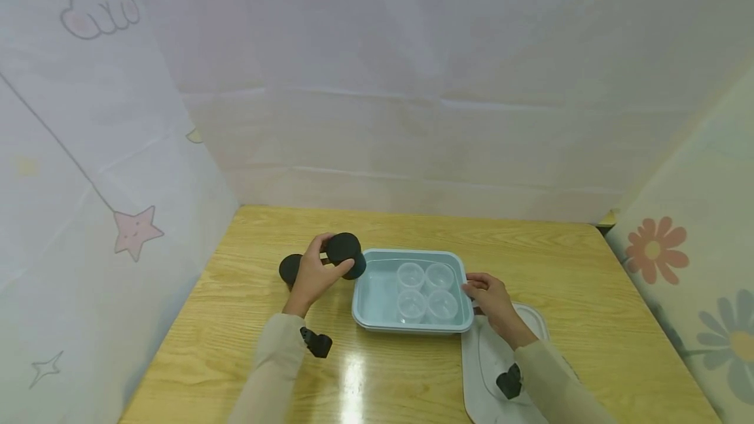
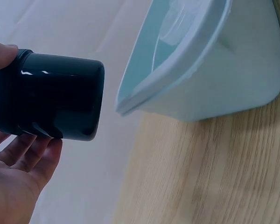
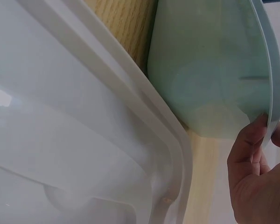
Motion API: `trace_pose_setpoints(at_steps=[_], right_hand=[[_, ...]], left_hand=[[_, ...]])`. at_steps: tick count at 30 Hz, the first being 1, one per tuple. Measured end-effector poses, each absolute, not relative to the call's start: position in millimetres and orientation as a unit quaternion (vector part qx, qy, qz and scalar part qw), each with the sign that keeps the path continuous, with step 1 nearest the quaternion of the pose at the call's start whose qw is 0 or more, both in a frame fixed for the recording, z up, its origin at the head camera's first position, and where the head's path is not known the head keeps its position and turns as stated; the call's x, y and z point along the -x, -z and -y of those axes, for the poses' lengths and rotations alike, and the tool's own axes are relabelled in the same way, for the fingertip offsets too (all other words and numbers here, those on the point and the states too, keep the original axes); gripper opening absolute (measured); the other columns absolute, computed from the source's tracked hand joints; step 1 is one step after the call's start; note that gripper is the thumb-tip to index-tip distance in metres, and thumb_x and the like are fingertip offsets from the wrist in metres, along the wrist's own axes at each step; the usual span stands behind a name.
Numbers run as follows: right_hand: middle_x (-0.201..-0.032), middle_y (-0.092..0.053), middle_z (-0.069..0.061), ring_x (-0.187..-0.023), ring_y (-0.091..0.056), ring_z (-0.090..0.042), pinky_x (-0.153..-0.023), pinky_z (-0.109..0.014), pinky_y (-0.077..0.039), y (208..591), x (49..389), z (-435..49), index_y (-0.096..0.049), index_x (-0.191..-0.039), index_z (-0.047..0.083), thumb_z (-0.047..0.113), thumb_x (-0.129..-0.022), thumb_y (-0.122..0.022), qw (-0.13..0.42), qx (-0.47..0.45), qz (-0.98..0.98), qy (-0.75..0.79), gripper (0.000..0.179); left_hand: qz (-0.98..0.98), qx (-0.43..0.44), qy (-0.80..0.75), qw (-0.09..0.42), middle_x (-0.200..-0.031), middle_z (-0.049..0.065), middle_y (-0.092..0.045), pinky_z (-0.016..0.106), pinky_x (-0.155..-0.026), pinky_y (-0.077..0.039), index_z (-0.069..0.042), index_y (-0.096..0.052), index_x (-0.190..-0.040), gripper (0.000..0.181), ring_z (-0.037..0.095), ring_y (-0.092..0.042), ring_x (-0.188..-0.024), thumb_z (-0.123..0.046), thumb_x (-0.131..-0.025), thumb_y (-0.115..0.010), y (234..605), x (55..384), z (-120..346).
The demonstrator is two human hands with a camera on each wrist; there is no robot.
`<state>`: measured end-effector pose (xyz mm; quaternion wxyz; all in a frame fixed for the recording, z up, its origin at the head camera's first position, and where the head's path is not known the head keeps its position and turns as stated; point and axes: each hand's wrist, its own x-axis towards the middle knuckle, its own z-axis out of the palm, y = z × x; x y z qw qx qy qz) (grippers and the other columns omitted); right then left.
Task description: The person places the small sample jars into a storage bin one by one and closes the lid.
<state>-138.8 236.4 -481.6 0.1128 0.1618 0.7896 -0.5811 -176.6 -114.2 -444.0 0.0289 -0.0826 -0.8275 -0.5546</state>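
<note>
My left hand (image 1: 317, 275) grips a dark, glossy jar (image 2: 51, 95) with a black lid, held tilted in the air just off the left rim of a pale blue plastic bin (image 1: 366, 329). In the left wrist view the thumb lies on one side of the jar and the fingers on the other. My right hand (image 1: 493, 301) pinches the bin's right rim between thumb and fingers, which shows closely in the right wrist view (image 3: 259, 172). Inside the bin stand several small clear plastic cups (image 1: 410, 306), grouped toward its right side.
Another black-lidded jar (image 1: 290, 269) stands on the wooden table (image 1: 235, 345), partly behind my left hand. A white lid (image 1: 489, 371) lies under my right forearm, close against the bin. Printed cloth (image 1: 412, 116) hangs behind and at both sides of the table.
</note>
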Motion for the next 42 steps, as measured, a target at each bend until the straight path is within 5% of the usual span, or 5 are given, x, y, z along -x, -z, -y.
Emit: trace_pose_setpoints(at_steps=[14, 42], right_hand=[[-0.099, -0.058, -0.005, -0.073, -0.058, -0.009, -0.059, -0.025, -0.053, 482, 139, -236, -0.047, -0.131, -0.004, 0.012, -0.096, -0.055, 0.11, -0.168, -0.794, 0.573, 0.04], [-0.101, -0.059, -0.007, -0.075, -0.058, -0.008, -0.059, -0.027, -0.054, 477, 137, -233, -0.046, -0.132, -0.005, 0.01, -0.095, -0.055, 0.11, -0.169, -0.793, 0.574, 0.041]], left_hand=[[0.829, 0.085, 0.553, -0.002, -0.125, 0.009, -0.056, 0.043, -0.092, -0.049, -0.011, -0.048, -0.133, 0.064, 0.024, -0.052, -0.111, -0.027, -0.079, -0.077, 452, 191, 86], [0.859, 0.129, 0.495, -0.021, -0.128, 0.016, -0.052, 0.041, -0.091, -0.05, -0.001, -0.048, -0.133, 0.067, 0.028, -0.052, -0.107, -0.028, -0.079, -0.077, 466, 202, 70]])
